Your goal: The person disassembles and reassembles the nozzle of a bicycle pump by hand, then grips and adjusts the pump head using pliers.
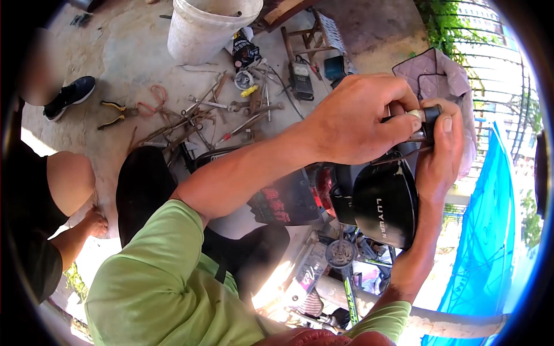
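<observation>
My left hand (pixel 355 118) reaches across from the left, its thumb and index finger pinched on a small pale fitting (pixel 415 115). Against that fitting is a black cylindrical part (pixel 431 118), which my right hand (pixel 443 138) grips from the right with thumb and curled fingers. A thin dark rod (pixel 401 155) runs just below the fingers. Under both hands is a glossy black cover (pixel 385 202) lettered LUYUAN, beside my right wrist. A red lamp (pixel 325 190) sits to its left, next to a dark flap (pixel 284 199) with red characters.
Pliers (pixel 118 114), wrenches (pixel 271 108) and other tools lie on the concrete at the upper left, below a white bucket (pixel 208 29). Another person's bare knee (pixel 70 181) is at the left. A quilted cloth (pixel 444 81), metal fence and blue sheet (pixel 482 236) are at the right.
</observation>
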Motion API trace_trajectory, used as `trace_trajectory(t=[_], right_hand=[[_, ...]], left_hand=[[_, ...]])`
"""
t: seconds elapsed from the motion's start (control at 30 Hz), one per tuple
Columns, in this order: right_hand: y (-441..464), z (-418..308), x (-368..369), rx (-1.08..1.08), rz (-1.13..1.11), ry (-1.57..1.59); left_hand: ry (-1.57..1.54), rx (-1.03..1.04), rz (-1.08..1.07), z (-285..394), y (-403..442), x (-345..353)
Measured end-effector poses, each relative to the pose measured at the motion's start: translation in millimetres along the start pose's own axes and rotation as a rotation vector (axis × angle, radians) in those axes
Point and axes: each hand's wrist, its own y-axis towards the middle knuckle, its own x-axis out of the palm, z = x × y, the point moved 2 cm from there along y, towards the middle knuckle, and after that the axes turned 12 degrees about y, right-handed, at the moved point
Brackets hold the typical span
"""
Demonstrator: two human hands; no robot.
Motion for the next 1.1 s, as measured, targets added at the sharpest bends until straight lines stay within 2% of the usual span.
trace_trajectory(t=[0.1, 0.2, 0.37, 0.8, 1.1], right_hand=[[-1, 0, 0, 0.008, 0.007, 0.003], [0, -1, 0, -0.003, 0.002, -0.026], [-1, -3, -3, -0.035, -0.047, -0.119], [-3, -3, -2, -0.012, -0.073, -0.011], [-4, -4, 0, -0.007, -0.069, -0.001]], left_hand=[[0.08, 0.13, 0.057, -4, -1, 1], [0.143, 0.176, 0.077, -2, -2, -1], [0.092, 0.108, 0.069, 0, -4, 1], [-0.001, -0.038, -0.009, 6, -3, -4], [0.046, 0.026, 0.052, 7, -3, -1]])
